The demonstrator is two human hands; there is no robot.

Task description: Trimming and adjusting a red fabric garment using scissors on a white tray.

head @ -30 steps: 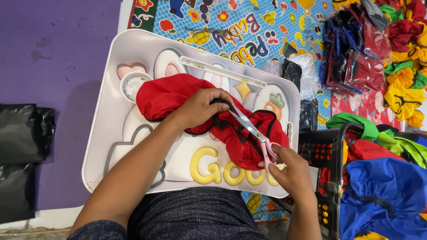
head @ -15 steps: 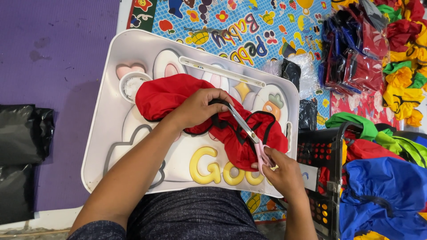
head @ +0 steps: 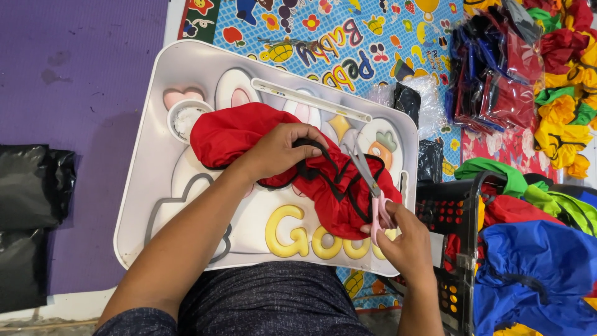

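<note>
- Head view: left hand (head: 280, 151) pressed down on a red garment (head: 249, 134) with black trim, fingers curled and pinching a black strap (head: 309, 144) at the middle of the cloth.
- Right hand (head: 405, 239) clenched through the pink handles of a pair of scissors (head: 368, 180), blades parted and pointing up and away over the red cloth, just beside the left hand's fingertips.
- Red garment spread across a white lap tray (head: 149, 143) printed with cartoon rabbits, a carrot and yellow letters; tray resting over the lap, dark trousers showing below its near edge.
- Small round white cup (head: 181, 118) set in the tray's far left corner, touching the garment's edge.
- Colourful play mat (head: 323, 37) under the tray; purple mat (head: 74, 74) to the left.
- Black basket (head: 457, 249) to the right, holding green, red and blue fabric.
- Wrapped dark and red bundles (head: 491, 68) and yellow ruffled pieces (head: 566, 124) at far right.
</note>
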